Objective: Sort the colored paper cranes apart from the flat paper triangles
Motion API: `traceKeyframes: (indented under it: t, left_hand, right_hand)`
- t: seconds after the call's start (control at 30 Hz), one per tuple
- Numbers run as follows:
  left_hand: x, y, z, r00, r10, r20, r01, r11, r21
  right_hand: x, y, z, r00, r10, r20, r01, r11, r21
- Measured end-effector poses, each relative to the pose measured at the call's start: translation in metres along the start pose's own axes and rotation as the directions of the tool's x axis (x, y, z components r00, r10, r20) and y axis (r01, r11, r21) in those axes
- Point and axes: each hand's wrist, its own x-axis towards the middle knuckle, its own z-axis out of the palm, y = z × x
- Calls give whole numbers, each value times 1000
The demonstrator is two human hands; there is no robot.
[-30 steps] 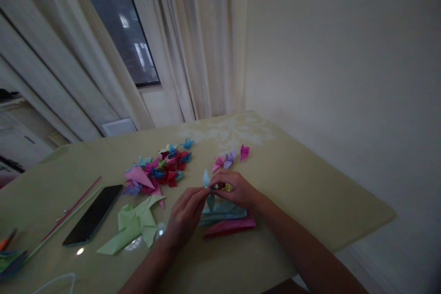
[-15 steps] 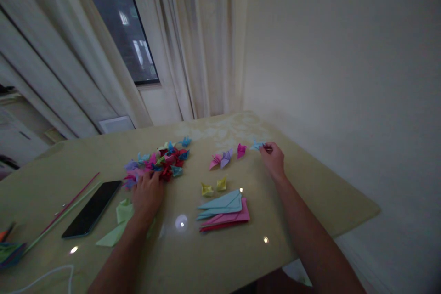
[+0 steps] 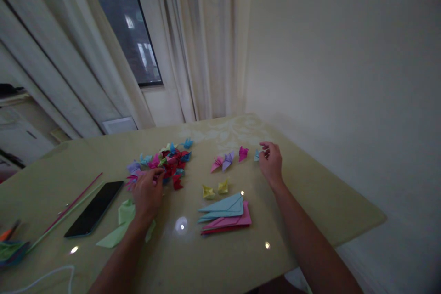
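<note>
My left hand (image 3: 149, 193) is at the near side of a pile of coloured paper cranes (image 3: 172, 161), its thumb and fingers pressed together; whatever is between them is hidden. A red paper crane (image 3: 177, 182) lies just right of its fingertips. Over on the right, my right hand (image 3: 271, 161) has its fingers apart beside a light blue paper crane (image 3: 257, 155), partly covered by the hand. In a loose row to its left are a magenta crane (image 3: 243, 153), a purple crane (image 3: 228, 161) and a pink crane (image 3: 217, 164).
Two yellow folded pieces (image 3: 208, 192) lie in front of a stack of blue, pink and red folded papers (image 3: 225, 213). Light green paper (image 3: 115, 234) sits under my left forearm. Further left are a black phone (image 3: 93, 209), thin sticks (image 3: 72, 204) and a white cable (image 3: 51, 272).
My right hand has opened and let go of the light blue crane, now on the table. My left fingers have lifted and pinched together, and a red crane now lies nearer, at the pile's edge.
</note>
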Motion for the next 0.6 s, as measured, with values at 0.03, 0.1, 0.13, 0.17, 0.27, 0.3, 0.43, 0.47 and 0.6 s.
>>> traceKeyframes:
  t: [0.03, 0.1, 0.13, 0.17, 0.27, 0.3, 0.43, 0.47, 0.6]
  left_hand:
    - [1, 0, -1, 999, 12, -34, -13, 999, -37]
    - [1, 5, -2, 989, 54, -140, -69, 992, -108]
    - [-1, 10, -4, 977, 87, -196, -117, 983, -143]
    - [-4, 17, -5, 962, 135, -238, -180, 967, -178]
    - [-22, 48, -8, 907, 336, -254, -402, 869, -287]
    - [-29, 59, -8, 887, 400, -232, -458, 827, -327]
    - [-51, 89, -8, 816, 561, -142, -559, 702, -442]
    - [-52, 90, -8, 819, 557, -135, -553, 705, -444]
    - [-39, 70, -2, 945, 325, -38, -322, 905, -278]
  right_hand:
    - [-3, -9, 3, 999, -31, 22, 30, 999, 28]
    - [-11, -27, 9, 994, -77, 71, 71, 994, 83]
    - [-15, -36, 12, 989, -100, 106, 87, 989, 119]
    - [-21, -45, 15, 978, -133, 162, 105, 980, 171]
    - [-38, -68, 23, 836, -278, 473, 79, 915, 397]
    - [-44, -74, 25, 758, -330, 562, 51, 889, 454]
    - [-58, -88, 28, 574, -471, 670, 18, 825, 565]
    - [-57, -88, 27, 580, -468, 667, 14, 824, 566]
    - [-35, -72, 11, 674, -337, 658, -1, 889, 457]
